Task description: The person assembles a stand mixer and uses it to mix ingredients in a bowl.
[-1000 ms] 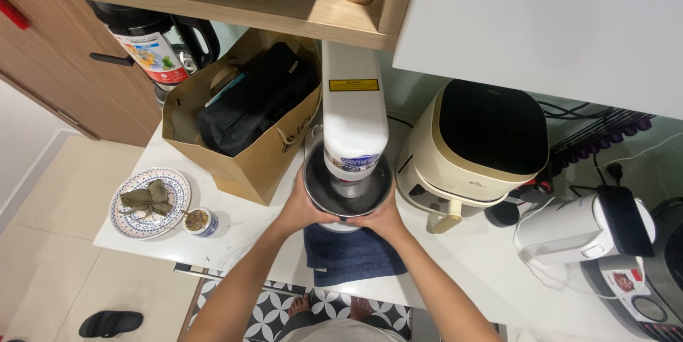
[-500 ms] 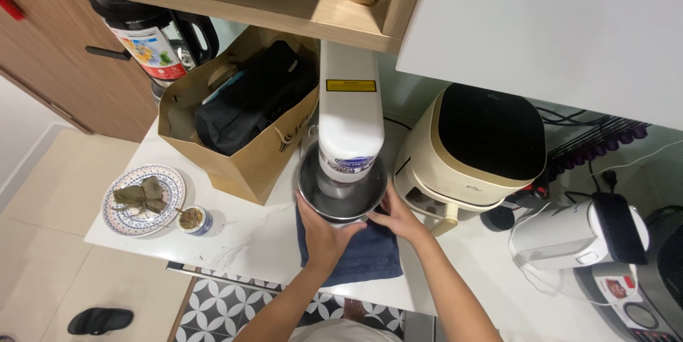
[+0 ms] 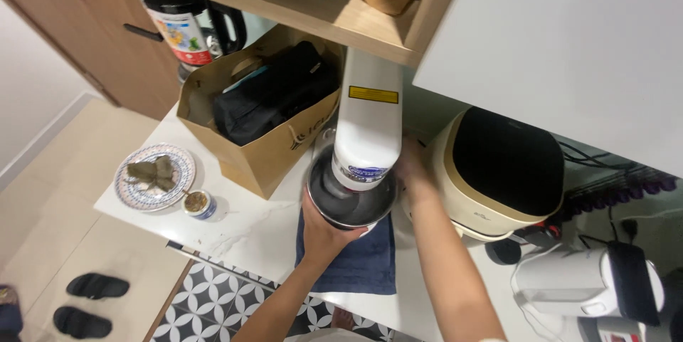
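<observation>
1. A round steel mixing bowl [image 3: 350, 203] sits under the tilted white head of a stand mixer [image 3: 368, 123], at the front of the white marble counter [image 3: 235, 232].
2. The left hand [image 3: 324, 232] cups the bowl's near rim and underside, fingers wrapped against the metal and holding it.
3. The right hand [image 3: 411, 170] is at the bowl's far right side, by the mixer body; it is blurred and partly hidden, so I cannot tell how it grips.
4. A folded dark blue cloth [image 3: 352, 260] lies on the counter directly beneath the bowl.
5. Just left stands a brown paper bag [image 3: 267, 150] holding a black pouch, crowding the bowl's left side.
6. Just right sits a cream appliance with a black lid [image 3: 498, 171], close against the right forearm.
7. Farther left lie a patterned plate of wrapped leaves [image 3: 155, 175] and a small round tin [image 3: 197, 203].
8. A wooden shelf [image 3: 313, 14] overhangs the mixer.
</observation>
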